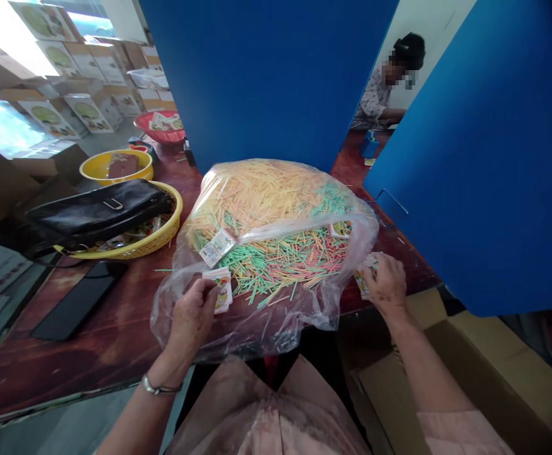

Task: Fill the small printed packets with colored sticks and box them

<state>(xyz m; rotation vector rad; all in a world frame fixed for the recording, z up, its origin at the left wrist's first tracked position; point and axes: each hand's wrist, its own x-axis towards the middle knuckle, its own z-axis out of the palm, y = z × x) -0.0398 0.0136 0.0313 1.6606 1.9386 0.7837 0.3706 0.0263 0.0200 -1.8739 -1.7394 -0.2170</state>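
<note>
A clear plastic bag (266,227), lying on its side with its mouth toward me, spills many thin coloured sticks (285,262) in green, pink and yellow. My left hand (195,313) is closed at the bag's left front, its fingers on a small stack of printed booklets (223,292) with toothed edges. Just behind it, another printed booklet stack (218,247) leans on the sticks. To the right of the bag, my right hand (388,284) grips small printed cards (364,276), partly hidden under the fingers. One more printed booklet (340,229) rests inside the bag's right side.
At the left are a black handbag (105,205) on a yellow basket (174,224), a dark phone (79,300) and a yellow bowl (91,167). Blue panels (266,76) rise behind and at right. An open cardboard box (475,373) stands below right. Another person (375,95) sits beyond.
</note>
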